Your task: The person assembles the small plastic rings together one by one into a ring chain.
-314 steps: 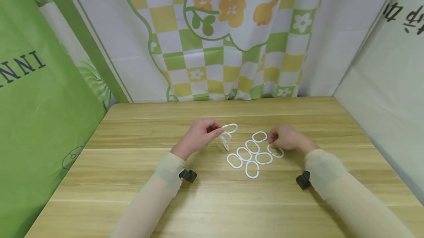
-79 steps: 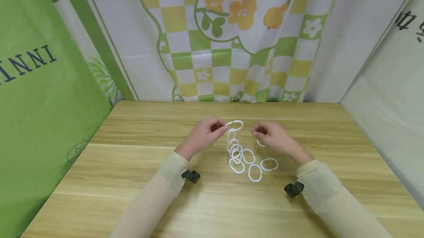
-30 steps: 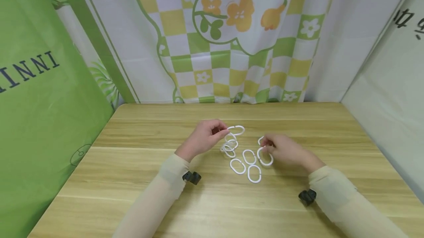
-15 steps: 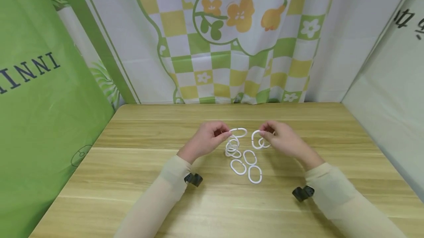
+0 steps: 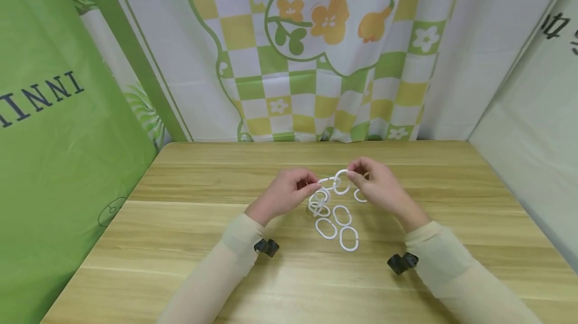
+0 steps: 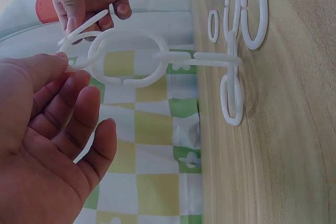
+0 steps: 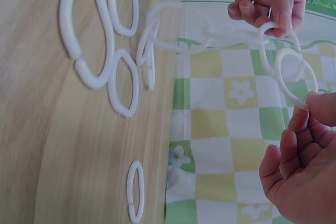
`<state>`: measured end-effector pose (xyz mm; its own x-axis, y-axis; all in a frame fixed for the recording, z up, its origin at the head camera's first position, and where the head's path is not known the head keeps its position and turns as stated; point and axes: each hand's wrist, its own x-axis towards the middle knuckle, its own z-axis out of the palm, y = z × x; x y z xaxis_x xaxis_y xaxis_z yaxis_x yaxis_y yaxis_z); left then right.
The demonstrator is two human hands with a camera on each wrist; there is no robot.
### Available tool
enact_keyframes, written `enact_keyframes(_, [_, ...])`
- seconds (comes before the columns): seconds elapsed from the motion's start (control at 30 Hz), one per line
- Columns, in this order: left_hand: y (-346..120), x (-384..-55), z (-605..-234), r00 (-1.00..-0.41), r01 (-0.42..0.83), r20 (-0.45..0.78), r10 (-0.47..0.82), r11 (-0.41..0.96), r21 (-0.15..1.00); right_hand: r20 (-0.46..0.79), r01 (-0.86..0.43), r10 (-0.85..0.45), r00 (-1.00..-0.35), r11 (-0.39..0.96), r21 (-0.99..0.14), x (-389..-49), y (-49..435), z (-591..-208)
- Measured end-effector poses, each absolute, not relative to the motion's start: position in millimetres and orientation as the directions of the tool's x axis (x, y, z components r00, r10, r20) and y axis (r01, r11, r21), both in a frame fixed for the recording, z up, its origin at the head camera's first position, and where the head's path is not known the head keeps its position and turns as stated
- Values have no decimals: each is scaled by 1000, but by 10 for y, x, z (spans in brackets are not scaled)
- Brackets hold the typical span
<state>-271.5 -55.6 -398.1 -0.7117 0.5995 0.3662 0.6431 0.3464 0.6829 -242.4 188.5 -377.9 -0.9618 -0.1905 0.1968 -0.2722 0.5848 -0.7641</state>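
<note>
My left hand (image 5: 286, 194) pinches the top link (image 5: 326, 179) of a chain of white plastic C-links between thumb and index finger. Below it the chain hangs, one link (image 6: 139, 83) face-on in the left wrist view and the lower links (image 6: 233, 98) bunched at the tabletop. My right hand (image 5: 379, 187) pinches a single white oval link (image 7: 278, 72) by its edge. That link crosses the top link of the chain in the head and right wrist views. The other fingers of both hands are loosely bent.
Loose white links lie on the wooden table (image 5: 203, 244): one link (image 5: 316, 225) beside the chain, one link (image 5: 349, 250) nearest me, one link (image 5: 334, 212) between, and one link (image 7: 129, 190) under my right hand. A checked curtain (image 5: 302, 83) hangs behind the table.
Over the earlier frames the left hand's chain grew longer. My right hand picked a link off the table and brought it left, up to the chain's top link.
</note>
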Motion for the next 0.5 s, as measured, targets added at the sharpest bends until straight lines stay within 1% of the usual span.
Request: enact_keyframes(0.5, [-524, -2688, -3977, -685, 668, 375, 625, 332, 666, 263, -316, -175, -949, 550, -773, -2408, 1792, -3786])
